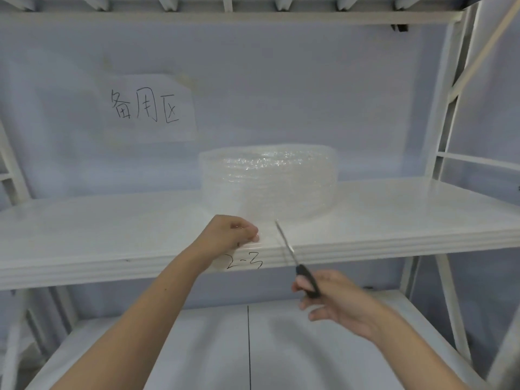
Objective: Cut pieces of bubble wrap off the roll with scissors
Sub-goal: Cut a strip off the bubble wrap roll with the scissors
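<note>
— While the right hand [332, 299] sits lowest, right of centre in the frame, what is it doing?

— Its fingers are curled round the black handle of the scissors [295, 260]. The blades point up and away toward the roll and look nearly closed, though they are too thin and blurred to be sure.

— And the left hand [233, 232]?

— Just above, at mid-frame, it pinches the loose end of the bubble wrap [254, 220] at the front of the white shelf [112, 237].

— What might go wrong?

— I'd judge the sheet could slacken between pinch and roll, so the blades fold or chew the film instead of slicing it. A crooked cut is also likely if the pull drags the light roll forward. The pinching fingers lie near the blade line too.

— How does the roll look?

— The bubble wrap roll [270, 181], farther back at centre, lies flat on its end: clear, glinting, layered, soft-edged.
</note>
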`<state>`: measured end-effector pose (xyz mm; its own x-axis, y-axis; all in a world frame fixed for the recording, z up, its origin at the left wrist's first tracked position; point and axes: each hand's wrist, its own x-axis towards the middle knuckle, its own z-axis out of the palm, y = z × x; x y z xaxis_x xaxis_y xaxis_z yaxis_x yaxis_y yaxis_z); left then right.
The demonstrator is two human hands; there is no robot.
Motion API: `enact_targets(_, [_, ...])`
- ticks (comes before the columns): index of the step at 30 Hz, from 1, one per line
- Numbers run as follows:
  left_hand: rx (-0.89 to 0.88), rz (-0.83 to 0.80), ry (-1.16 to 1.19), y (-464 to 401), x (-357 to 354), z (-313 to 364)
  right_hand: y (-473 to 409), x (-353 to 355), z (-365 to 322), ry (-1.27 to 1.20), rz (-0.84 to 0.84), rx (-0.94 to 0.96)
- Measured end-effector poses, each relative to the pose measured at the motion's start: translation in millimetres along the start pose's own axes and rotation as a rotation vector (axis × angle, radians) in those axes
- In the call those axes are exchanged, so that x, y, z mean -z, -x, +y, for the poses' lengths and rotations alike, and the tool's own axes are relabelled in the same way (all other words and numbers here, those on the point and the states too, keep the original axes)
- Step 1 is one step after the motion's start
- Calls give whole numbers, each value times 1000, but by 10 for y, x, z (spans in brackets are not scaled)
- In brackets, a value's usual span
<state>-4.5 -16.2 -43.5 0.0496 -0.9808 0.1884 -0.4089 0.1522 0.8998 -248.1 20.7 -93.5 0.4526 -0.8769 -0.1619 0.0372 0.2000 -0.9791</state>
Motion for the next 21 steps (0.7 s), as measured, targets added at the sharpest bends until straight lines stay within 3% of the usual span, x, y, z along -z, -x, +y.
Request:
enact_targets(11, [23,22,7,14,5,45,-144,-226,169,-174,-143,-89])
enact_targets(21, [62,-66,68,54,59,113,-242,-345,27,-19,-181,-97])
